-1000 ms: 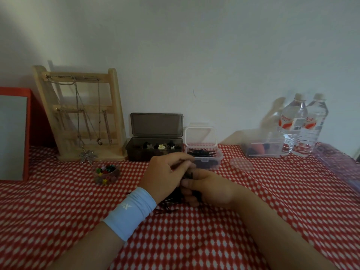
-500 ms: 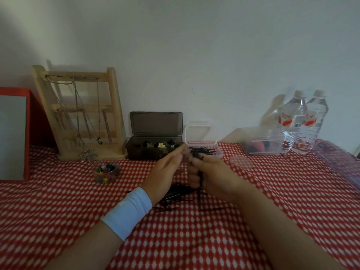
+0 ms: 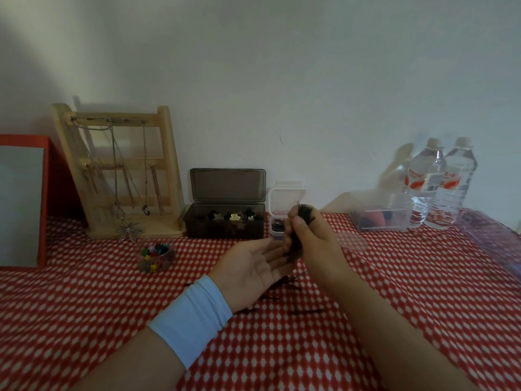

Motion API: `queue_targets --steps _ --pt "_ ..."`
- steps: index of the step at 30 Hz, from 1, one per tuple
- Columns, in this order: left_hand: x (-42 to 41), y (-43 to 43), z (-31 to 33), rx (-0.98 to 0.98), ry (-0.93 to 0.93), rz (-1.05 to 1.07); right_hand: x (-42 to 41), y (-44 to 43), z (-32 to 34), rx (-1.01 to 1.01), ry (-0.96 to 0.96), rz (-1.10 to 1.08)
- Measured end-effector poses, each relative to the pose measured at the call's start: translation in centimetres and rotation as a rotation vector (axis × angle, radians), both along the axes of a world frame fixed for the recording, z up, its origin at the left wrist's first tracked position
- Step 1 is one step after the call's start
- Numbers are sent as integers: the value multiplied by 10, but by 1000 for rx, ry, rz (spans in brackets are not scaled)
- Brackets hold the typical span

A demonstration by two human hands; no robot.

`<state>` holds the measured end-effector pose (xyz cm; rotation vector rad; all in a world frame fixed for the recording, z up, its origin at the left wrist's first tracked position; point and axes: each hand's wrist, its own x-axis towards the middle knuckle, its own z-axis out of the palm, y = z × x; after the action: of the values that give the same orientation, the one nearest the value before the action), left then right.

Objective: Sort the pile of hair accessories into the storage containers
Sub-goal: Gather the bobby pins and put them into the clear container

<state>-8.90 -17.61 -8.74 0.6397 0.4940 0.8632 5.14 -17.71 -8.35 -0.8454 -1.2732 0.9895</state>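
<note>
Red cloth (image 3: 394,292) with a white diamond pattern covers the table in front of a plain white wall. Above it, the right hand (image 3: 315,241) grips a bundle of black bobby pins (image 3: 306,214) upright, fingers and thumb curled round its middle. The left hand (image 3: 253,268), with a pale blue wristband (image 3: 191,317), lies flat and palm-up, fingers straight beneath the bundle's lower ends; whether they touch cannot be told. A few loose black pins (image 3: 307,311) lie on the cloth under the hands.

Just behind the bundle stands a small clear plastic box (image 3: 275,234), lid raised, holding more black pins. Beside it to the left is a smoky brown box (image 3: 225,231) of flower clips, also lid-up. Nearer left sits a small round clear tub (image 3: 155,263) of coloured clips.
</note>
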Motion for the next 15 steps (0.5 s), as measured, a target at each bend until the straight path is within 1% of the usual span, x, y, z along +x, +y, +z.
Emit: queue_targets --steps 2,6,8,9,10,11,12,14,15 --pt "0 1 -5 84 160 11 -4 0 0 -18 26 10" --pt "0 -4 -6 407 743 36 2 5 1 -91 183 50" --pt "-3 -3 -3 510 922 73 7 8 1 -127 291 63" --pt "-4 -2 0 531 957 94 9 10 1 -132 337 67" --pt "-4 -2 2 525 955 108 10 11 1 -127 370 71" --pt "-3 -1 4 486 916 117 11 12 0 -119 389 77" --pt "-2 -2 7 414 828 115 11 12 0 -107 390 83" --pt "1 -5 10 231 510 55 9 9 1 -84 319 77" --pt "2 -7 10 147 342 15 7 7 1 -75 234 54"
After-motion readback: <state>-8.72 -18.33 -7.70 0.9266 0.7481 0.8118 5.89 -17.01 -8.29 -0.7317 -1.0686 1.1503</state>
